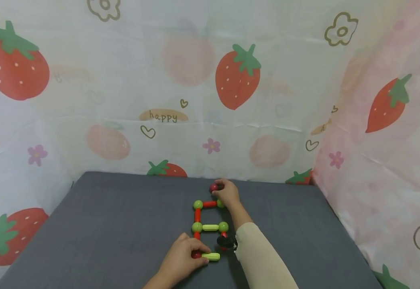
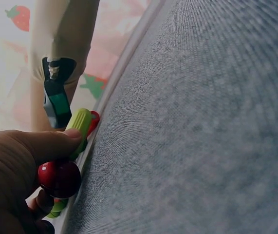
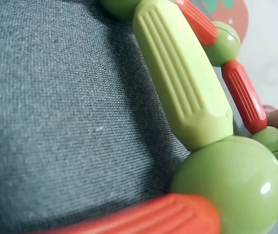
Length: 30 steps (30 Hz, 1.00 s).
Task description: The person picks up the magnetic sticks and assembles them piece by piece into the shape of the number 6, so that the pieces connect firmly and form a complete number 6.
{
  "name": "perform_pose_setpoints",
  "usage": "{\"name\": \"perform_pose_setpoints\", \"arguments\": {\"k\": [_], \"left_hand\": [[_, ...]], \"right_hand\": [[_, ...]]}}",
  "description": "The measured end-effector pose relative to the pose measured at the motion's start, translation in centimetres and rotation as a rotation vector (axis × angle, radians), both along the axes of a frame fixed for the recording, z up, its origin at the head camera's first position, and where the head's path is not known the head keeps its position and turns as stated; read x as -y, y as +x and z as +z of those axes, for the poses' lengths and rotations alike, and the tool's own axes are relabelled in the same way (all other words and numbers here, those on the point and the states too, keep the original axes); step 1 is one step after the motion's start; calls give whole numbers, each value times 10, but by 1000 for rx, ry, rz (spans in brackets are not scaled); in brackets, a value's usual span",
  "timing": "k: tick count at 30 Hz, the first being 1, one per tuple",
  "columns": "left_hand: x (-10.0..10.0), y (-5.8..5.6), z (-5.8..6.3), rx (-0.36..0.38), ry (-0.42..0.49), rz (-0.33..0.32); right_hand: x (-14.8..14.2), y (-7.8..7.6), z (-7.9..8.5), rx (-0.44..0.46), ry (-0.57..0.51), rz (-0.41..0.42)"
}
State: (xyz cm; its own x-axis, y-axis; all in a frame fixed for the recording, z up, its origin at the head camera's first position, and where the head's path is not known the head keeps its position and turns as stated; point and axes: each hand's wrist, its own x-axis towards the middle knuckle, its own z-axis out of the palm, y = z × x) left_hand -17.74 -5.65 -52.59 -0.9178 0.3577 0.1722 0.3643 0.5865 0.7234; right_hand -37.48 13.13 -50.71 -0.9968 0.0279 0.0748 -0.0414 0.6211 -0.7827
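Note:
A frame of rods and balls lies flat on the table, with green balls (image 1: 197,227), red rods (image 1: 197,215) and a yellow-green rod (image 1: 210,227). My left hand (image 1: 181,257) pinches a red ball (image 2: 60,179) and a yellow-green rod (image 2: 80,127) at the frame's near end; its thumb lies on the rod. At the far end, my right hand (image 1: 229,194) holds another red ball (image 1: 214,187) between thumb and fingers, just beyond a green ball (image 3: 270,141) at the far right corner. Whether that red ball touches the frame, I cannot tell.
A dark grey cloth covers the table (image 1: 105,224). Behind it hangs a white curtain (image 1: 202,92) printed with strawberries. A black wrist camera (image 1: 225,241) on the right sleeve (image 1: 264,257) hides part of the frame's right side.

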Motion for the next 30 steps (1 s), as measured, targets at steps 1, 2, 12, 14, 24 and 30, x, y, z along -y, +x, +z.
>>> {"name": "perform_pose_setpoints", "arguments": {"k": [1, 2, 12, 14, 24, 30], "left_hand": [[0, 0, 0, 2, 4, -2], [0, 0, 0, 4, 6, -5], [0, -2, 2, -6, -8, -7], [0, -2, 3, -7, -8, -9], [0, -2, 3, -17, -2, -7], [1, 0, 2, 4, 18, -7]], "right_hand": [[1, -1, -1, 0, 5, -6], [1, -1, -1, 0, 8, -13], [3, -6, 0, -18, 33, -49], [3, -6, 0, -17, 29, -53], [5, 0, 7, -34, -12, -41], [7, 8, 11, -56, -23, -25]]}}
